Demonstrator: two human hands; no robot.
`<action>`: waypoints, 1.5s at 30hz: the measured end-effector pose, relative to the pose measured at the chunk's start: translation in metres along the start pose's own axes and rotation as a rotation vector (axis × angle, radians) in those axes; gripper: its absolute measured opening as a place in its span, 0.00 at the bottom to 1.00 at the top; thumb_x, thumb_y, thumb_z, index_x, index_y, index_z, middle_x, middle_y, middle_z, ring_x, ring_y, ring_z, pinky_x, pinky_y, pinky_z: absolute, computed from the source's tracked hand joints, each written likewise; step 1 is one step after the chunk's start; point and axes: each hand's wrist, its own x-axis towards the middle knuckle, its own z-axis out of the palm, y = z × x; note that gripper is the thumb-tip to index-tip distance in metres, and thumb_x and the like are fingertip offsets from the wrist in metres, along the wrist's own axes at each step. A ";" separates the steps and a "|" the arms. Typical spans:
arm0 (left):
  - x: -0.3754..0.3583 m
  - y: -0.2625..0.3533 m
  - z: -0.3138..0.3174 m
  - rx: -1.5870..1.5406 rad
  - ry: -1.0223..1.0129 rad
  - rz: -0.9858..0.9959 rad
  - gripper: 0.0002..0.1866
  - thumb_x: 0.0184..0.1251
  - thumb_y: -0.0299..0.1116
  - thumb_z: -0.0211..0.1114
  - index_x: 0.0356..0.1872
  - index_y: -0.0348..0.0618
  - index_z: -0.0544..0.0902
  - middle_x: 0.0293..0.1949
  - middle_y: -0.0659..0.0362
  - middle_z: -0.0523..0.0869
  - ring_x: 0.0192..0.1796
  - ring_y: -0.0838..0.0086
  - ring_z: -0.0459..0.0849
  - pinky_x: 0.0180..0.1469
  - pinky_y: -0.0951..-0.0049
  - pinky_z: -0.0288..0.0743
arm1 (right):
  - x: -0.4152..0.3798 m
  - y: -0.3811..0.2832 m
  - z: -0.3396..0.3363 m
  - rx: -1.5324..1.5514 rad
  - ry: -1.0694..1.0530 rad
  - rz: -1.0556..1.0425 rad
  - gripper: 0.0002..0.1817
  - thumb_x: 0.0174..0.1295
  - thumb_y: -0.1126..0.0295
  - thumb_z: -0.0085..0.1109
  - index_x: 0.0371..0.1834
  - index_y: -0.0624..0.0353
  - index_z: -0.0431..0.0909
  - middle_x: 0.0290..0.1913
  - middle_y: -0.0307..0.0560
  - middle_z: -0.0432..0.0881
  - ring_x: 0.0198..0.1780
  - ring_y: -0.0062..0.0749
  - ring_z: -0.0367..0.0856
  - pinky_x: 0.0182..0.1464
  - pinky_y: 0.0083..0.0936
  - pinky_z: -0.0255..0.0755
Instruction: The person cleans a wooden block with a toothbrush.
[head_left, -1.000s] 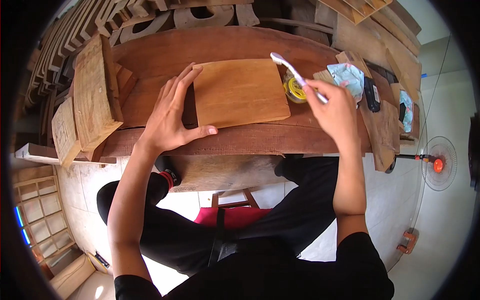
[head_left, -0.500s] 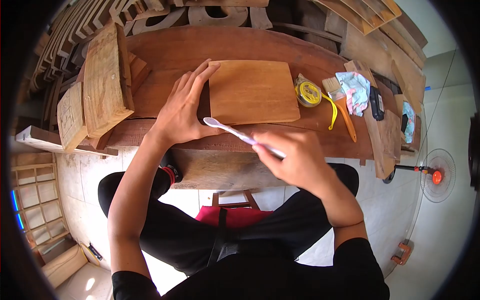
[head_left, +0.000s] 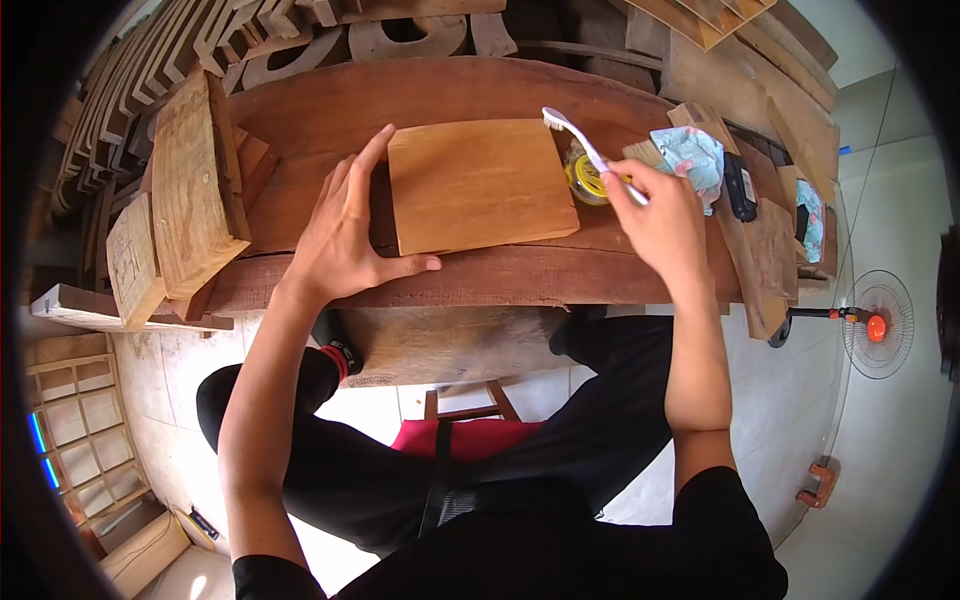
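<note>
A flat rectangular wooden board [head_left: 478, 183] lies on a dark wooden workbench [head_left: 440, 85]. My left hand [head_left: 345, 235] rests flat on the bench against the board's left edge, fingers spread, thumb along its near edge. My right hand [head_left: 652, 215] grips a white toothbrush [head_left: 588, 150] by the handle. The brush head sits at the board's far right corner. A yellow tape measure [head_left: 585, 180] lies just right of the board, partly behind the brush and my right hand.
Rough wood blocks [head_left: 190, 185] are stacked at the bench's left. A crumpled cloth [head_left: 692, 155], a dark tool [head_left: 738, 185] and wood offcuts [head_left: 765, 260] lie to the right. Carved wooden pieces [head_left: 300, 35] line the back. A fan [head_left: 877, 325] stands on the floor at right.
My right hand has swung the toothbrush from the board's near left edge back up to its far right corner. My left hand has stayed on the board's left edge.
</note>
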 end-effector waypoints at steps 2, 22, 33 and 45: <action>0.000 -0.004 0.001 -0.020 0.014 0.044 0.80 0.41 0.70 0.91 0.92 0.46 0.53 0.82 0.39 0.72 0.80 0.39 0.73 0.85 0.41 0.65 | -0.025 -0.043 0.000 0.019 -0.035 0.036 0.10 0.77 0.58 0.70 0.46 0.51 0.93 0.27 0.54 0.89 0.29 0.51 0.91 0.31 0.46 0.78; 0.002 -0.015 -0.001 -0.372 0.065 0.006 0.74 0.59 0.89 0.66 0.91 0.37 0.54 0.85 0.34 0.67 0.86 0.43 0.69 0.88 0.44 0.58 | -0.026 -0.054 0.012 0.130 -0.121 -0.086 0.09 0.78 0.60 0.69 0.49 0.51 0.93 0.26 0.52 0.89 0.26 0.50 0.90 0.29 0.45 0.78; -0.001 -0.017 -0.007 -0.409 0.108 0.027 0.61 0.71 0.77 0.67 0.90 0.41 0.59 0.75 0.36 0.82 0.81 0.42 0.77 0.85 0.45 0.62 | -0.031 -0.056 0.032 0.189 -0.151 -0.301 0.10 0.78 0.57 0.70 0.47 0.49 0.93 0.27 0.53 0.89 0.29 0.52 0.91 0.34 0.43 0.81; -0.002 -0.018 -0.007 -0.384 0.092 0.017 0.57 0.71 0.69 0.71 0.88 0.40 0.62 0.76 0.39 0.83 0.82 0.43 0.75 0.85 0.45 0.63 | -0.012 -0.055 0.039 0.233 -0.090 -0.287 0.09 0.73 0.58 0.75 0.46 0.48 0.96 0.31 0.49 0.93 0.31 0.48 0.93 0.34 0.43 0.82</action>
